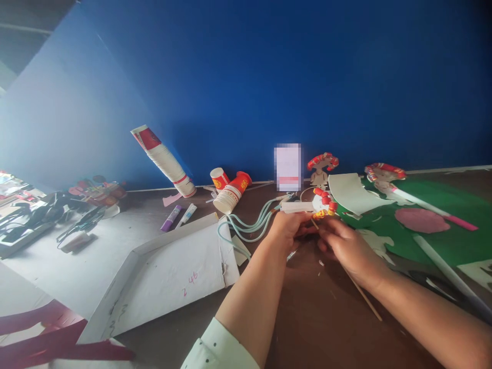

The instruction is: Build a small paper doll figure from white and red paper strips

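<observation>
Both hands meet over the dark table around a white paper cutout [319, 203] edged with red and yellow rolled pieces. My left hand [292, 225] is closed at the cutout's lower left, its fingertips partly hidden. My right hand [340, 238] is closed at the lower right edge, fingers bent under it. A thin wooden stick [365, 296] runs from the cutout down beneath my right hand; whether it is attached cannot be seen. Behind the hands stands a similar cutout with a red-trimmed top [323, 166]. Another trimmed cutout [384, 177] lies to the right, by a white stick with a pink end [434, 206].
Left of my arms lies a white cardboard tray [169, 277], with pale blue cables [253, 225] beside it. Stacked paper cups [167, 164], more cups [232, 192] and a purple glue stick [171, 218] are farther back. Green paper [461, 215] covers the right side, before a blue wall [246, 77].
</observation>
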